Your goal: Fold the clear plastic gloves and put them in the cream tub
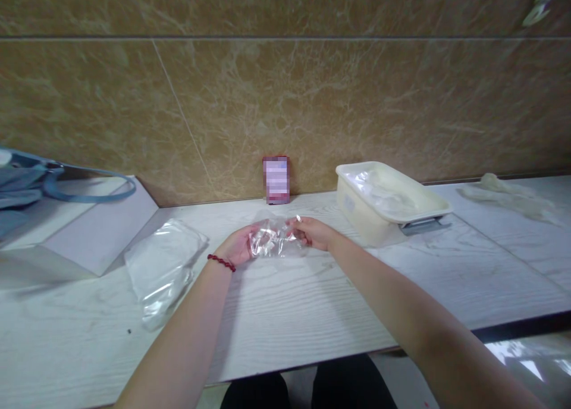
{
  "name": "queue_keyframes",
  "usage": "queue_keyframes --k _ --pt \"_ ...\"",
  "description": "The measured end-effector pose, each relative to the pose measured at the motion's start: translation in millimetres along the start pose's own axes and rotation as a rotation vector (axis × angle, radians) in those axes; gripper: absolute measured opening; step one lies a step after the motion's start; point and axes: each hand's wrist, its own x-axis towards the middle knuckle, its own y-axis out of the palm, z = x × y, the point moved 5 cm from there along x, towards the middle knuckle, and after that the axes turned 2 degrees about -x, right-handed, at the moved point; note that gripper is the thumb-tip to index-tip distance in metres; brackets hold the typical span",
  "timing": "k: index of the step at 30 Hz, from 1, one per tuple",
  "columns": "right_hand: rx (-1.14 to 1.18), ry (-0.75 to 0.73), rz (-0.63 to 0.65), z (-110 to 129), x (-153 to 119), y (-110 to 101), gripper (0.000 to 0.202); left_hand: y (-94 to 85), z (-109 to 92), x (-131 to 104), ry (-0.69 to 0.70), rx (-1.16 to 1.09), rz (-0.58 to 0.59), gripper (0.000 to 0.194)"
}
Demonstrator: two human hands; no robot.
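A crinkled clear plastic bag is held between my two hands above the pale wood-grain table. My left hand, with a dark red bead bracelet at the wrist, grips the bag's left side. At its right side, the fingers of my right hand pinch the plastic. Glare on the film hides whether anything is inside. Flat clear bags lie to the left of my left forearm. A cream plastic bin with clear plastic in it stands to the right of my right hand.
Against the marbled wall, a small pinkish item stands upright. An open white box is at the left, with a blue strapped bag over it. Crumpled whitish material lies at the far right. The table's front edge is near my legs.
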Motion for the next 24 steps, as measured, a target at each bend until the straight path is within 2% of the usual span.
queue_keyframes --k 6,9,12,18,20,22,24 --pt "0.017 -0.079 -0.058 2.8 2.3 -1.4 0.018 5.8 -3.1 -1.7 0.053 0.047 0.007 0.042" --pt "0.043 -0.107 -0.094 3.1 3.7 -5.4 0.013 5.3 -6.7 -2.0 0.126 0.062 0.011 0.031" --pt "0.066 -0.145 -0.132 5.5 3.6 -9.3 0.004 -0.9 -8.6 -1.0 0.168 0.060 -0.039 0.015" --pt "0.064 -0.192 -0.114 5.0 7.2 -12.4 0.007 -1.3 -10.5 -0.6 0.126 0.001 -0.027 0.013" --pt "0.056 -0.213 -0.097 4.4 8.0 -12.1 0.007 0.0 -9.4 0.0 0.089 -0.011 -0.065 0.019" --pt "0.051 -0.248 -0.081 5.5 7.5 -11.1 0.008 -0.4 -8.2 0.7 0.082 0.032 -0.156 0.023" --pt "0.052 -0.289 -0.068 8.1 6.4 -9.8 0.009 -0.4 -8.1 1.2 0.123 0.107 -0.242 0.014"
